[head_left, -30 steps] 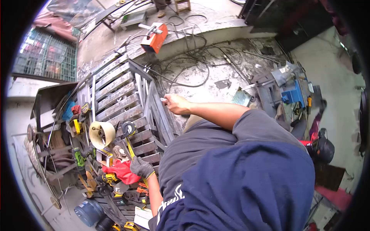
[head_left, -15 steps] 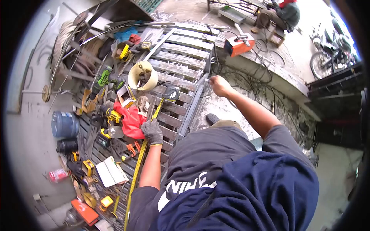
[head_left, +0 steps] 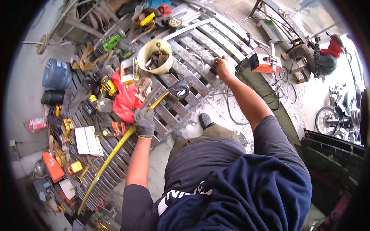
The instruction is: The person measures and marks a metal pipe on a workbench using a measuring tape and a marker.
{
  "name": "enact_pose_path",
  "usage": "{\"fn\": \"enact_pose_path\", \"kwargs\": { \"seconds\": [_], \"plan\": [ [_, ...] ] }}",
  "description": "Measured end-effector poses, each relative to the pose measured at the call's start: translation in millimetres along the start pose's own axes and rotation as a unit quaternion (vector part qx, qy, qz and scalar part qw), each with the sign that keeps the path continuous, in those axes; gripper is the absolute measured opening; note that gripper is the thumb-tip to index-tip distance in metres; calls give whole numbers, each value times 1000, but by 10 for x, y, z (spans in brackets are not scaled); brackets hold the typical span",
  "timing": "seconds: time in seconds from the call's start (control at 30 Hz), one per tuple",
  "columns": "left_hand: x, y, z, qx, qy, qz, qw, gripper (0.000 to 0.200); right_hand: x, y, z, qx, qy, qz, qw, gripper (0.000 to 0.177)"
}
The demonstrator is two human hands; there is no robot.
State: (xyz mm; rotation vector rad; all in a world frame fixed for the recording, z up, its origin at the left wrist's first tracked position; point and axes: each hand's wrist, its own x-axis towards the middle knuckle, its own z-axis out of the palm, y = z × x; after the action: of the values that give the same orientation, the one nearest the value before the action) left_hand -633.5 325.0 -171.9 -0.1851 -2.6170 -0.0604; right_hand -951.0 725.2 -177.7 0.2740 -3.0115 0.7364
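My left hand (head_left: 144, 122), in a grey knitted glove, is closed around the yellow blade of a tape measure (head_left: 179, 90). The black and grey case lies on the metal slats beyond the hand, and the extended blade runs back to the lower left. My bare right hand (head_left: 224, 67) hangs over the right part of the slatted table (head_left: 200, 61), fingers curled together. Anything small between them cannot be made out. Touching or close to the left glove is a red cloth (head_left: 125, 102). A cream bucket (head_left: 155, 56) with metal pieces inside stands between the hands, farther back.
Drills (head_left: 108, 85), an open notebook (head_left: 88, 141) and an orange angle grinder (head_left: 53, 167) crowd the table's left side. An orange machine (head_left: 265, 63) with cables sits at the right. Another person (head_left: 323, 57) is seated farther off, near a motorcycle (head_left: 333, 115).
My view has turned and my body has shifted back from the table. The right hand has moved from beside the table edge to over the slats. The left hand still grips the tape blade.
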Motion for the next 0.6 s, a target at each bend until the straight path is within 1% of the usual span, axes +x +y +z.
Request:
{"fn": "enact_pose_path", "kwargs": {
  "seconds": [0.1, 0.17, 0.23, 0.27, 0.37, 0.4, 0.5, 0.53, 0.6],
  "plan": [
    [4, -4, 4, -6, 2, -4, 1000, 26, 12, 37, -76, 2, -34, -32, 999, 29],
    [6, -2, 11, -3, 5, -1, 1000, 26, 53, 116, -58, -3, -35, -69, 997, 34],
    [17, 9, -2, 0, 9, -1, 1000, 26, 98, 172, -40, -16, -41, -74, 996, 36],
    [40, 15, -9, 0, 11, -2, 1000, 26, 117, 180, -42, -26, -43, -72, 996, 38],
    [42, 39, -5, -1, 12, -9, 1000, 26, 165, 118, -232, -96, -97, -91, 986, 39],
    [52, 49, -21, 1, 11, -12, 1000, 26, 166, 42, -308, -90, -122, -55, 987, 32],
    [76, 81, -42, 5, 17, -17, 1000, 26, 262, 130, -266, -103, -191, -31, 976, 30],
    [76, 86, -44, 6, 18, -18, 1000, 26, 225, 158, -246, -103, -133, -84, 982, 19],
    [86, 91, -37, 1, 19, -17, 1000, 27, 212, 159, -274, -133, -147, -54, 979, 20]
  ]
}}
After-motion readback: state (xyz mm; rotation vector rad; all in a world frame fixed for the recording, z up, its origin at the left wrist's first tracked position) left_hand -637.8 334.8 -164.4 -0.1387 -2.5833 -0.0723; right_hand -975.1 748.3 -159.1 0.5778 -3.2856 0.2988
